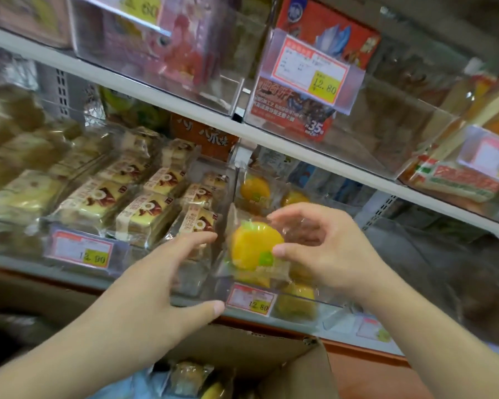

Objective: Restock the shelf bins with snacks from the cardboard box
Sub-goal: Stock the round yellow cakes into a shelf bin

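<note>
A yellow round snack in clear wrap [252, 244] hangs over the front of a clear shelf bin [330, 304] on the middle shelf. My right hand [326, 249] holds it, thumb on its lower right and fingers curled over the wrap at the top. More of the same yellow snacks [255, 187] lie deeper in that bin. My left hand [156, 283] reaches in from the left with straight fingers at the bin's left wall, holding nothing. The open cardboard box [271, 355] sits below the shelf, with wrapped snacks [190, 378] inside.
The bin to the left holds several wrapped cake packs [147, 211] behind a price tag [82, 250]. The upper shelf [185, 106] carries clear bins, one with a red box [326, 36]. A bin of dark snacks [444, 254] stands to the right.
</note>
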Demonstrator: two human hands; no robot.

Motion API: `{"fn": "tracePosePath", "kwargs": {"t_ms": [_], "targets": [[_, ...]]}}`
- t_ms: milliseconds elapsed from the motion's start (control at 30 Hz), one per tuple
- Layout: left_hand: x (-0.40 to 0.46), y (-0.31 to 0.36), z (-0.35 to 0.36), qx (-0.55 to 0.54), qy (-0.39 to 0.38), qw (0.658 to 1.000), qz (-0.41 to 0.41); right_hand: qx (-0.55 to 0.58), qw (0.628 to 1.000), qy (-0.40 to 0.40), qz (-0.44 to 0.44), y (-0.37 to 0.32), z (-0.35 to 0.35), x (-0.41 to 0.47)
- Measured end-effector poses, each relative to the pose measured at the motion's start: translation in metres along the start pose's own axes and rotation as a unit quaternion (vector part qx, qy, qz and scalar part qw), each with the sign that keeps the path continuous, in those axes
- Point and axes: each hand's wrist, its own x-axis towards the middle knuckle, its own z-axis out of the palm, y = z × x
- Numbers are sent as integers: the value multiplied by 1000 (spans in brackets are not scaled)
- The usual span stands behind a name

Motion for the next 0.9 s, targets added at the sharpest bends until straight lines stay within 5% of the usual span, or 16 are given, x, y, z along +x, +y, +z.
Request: {"fn": "tracePosePath", "kwargs": {"t_ms": [167,433,900], "targets": [[3,-4,-3,203,-109,973,1,8,985,152,81,56,-4,59],[6,-7,-2,261,-114,959,8,-95,980,161,69,87,36,126],[-1,-13,0,249,-99,963,33,-199,972,72,99,82,25,102]]}}
